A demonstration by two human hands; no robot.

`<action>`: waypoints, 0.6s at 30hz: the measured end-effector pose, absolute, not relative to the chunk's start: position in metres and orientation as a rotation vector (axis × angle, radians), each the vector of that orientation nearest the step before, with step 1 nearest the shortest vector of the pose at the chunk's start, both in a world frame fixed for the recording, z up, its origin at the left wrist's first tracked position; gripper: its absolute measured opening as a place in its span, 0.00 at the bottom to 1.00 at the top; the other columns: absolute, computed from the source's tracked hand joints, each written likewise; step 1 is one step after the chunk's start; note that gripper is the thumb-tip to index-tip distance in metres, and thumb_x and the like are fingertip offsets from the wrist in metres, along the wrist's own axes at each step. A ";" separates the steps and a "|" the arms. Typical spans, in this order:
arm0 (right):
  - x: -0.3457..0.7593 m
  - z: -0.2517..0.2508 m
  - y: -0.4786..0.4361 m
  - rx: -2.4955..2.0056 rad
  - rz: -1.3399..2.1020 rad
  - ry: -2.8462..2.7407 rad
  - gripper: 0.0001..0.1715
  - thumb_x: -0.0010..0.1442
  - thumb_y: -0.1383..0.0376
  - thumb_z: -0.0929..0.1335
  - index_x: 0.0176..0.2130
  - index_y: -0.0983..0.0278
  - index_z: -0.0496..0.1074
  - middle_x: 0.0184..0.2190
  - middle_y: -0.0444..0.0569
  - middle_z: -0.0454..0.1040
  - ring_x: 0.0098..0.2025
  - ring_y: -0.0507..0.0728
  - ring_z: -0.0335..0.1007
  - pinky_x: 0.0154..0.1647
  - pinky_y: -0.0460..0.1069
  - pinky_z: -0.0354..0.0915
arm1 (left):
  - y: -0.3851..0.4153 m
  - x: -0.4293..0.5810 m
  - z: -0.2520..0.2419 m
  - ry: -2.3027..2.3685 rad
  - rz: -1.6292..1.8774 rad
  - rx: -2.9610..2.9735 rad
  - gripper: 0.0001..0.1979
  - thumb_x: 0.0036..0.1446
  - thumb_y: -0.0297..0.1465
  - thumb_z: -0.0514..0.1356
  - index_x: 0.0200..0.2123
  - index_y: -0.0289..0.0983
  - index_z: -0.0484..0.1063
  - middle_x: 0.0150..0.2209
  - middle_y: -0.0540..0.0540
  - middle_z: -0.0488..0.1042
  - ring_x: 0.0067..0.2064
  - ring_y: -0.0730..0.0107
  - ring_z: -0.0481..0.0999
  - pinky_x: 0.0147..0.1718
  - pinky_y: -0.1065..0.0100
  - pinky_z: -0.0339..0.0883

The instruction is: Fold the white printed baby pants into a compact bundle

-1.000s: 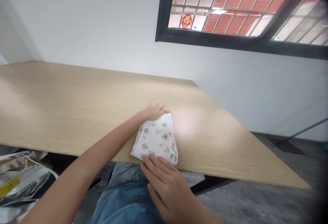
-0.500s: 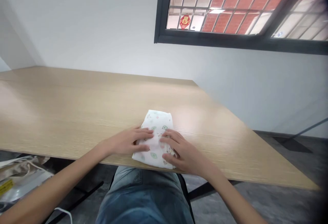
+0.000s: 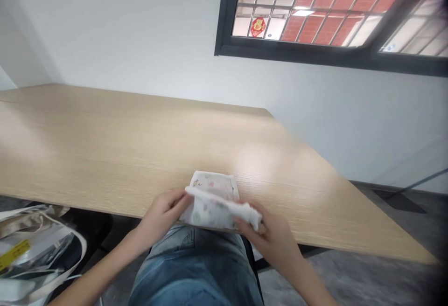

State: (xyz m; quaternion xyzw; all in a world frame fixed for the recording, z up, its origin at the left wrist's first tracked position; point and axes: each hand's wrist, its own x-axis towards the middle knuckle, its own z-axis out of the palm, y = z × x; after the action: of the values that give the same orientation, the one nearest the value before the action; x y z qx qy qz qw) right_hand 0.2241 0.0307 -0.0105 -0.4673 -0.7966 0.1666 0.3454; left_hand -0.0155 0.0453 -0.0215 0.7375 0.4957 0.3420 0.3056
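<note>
A white cloth printed with small green and pink figures is at the table's front edge, in front of my lap. Its far part lies on the wood, while a nearer layer is raised and slanted, slightly blurred. My left hand pinches the raised layer at its left corner between thumb and fingers. At the right end, my right hand grips the bunched edge of the same layer, thumb on the near side.
The light wood table runs back to a white wall. Below its front edge at the left is a bag with pale straps and a yellow label. A dark-framed barred window is at the upper right.
Both hands lay spread on the flat cloth before; now they have closed on it and lifted a layer. The view has shifted slightly, showing more of the bag.
</note>
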 end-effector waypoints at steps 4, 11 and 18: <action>0.210 -0.006 0.064 -1.489 0.367 -1.889 0.19 0.60 0.53 0.60 0.26 0.63 0.65 0.17 0.43 0.66 0.20 0.55 0.64 0.20 0.47 0.60 | 0.067 0.003 -0.025 1.629 0.990 1.809 0.19 0.60 0.41 0.47 0.23 0.36 0.63 0.19 0.53 0.62 0.22 0.72 0.63 0.21 0.71 0.54; 0.181 -0.013 0.073 -1.323 -0.138 -1.959 0.25 0.63 0.63 0.55 0.56 0.72 0.60 0.53 0.61 0.63 0.55 0.64 0.58 0.51 0.59 0.59 | 0.065 0.024 -0.024 1.658 1.155 2.307 0.22 0.63 0.33 0.44 0.60 0.38 0.52 0.62 0.42 0.51 0.61 0.56 0.54 0.55 0.53 0.54; 0.209 -0.030 0.063 -1.431 0.057 -2.172 0.27 0.65 0.61 0.53 0.57 0.74 0.60 0.57 0.59 0.60 0.59 0.63 0.55 0.56 0.60 0.58 | 0.057 0.010 -0.037 1.710 0.638 2.416 0.24 0.65 0.38 0.41 0.62 0.38 0.51 0.62 0.45 0.54 0.62 0.57 0.52 0.58 0.46 0.45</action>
State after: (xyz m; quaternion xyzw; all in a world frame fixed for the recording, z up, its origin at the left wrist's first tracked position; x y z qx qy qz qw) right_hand 0.2090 0.0629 -0.0296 -0.5302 -0.8046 0.0213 0.2668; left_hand 0.0097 0.0573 -0.0371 0.7966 0.5638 0.2105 0.0569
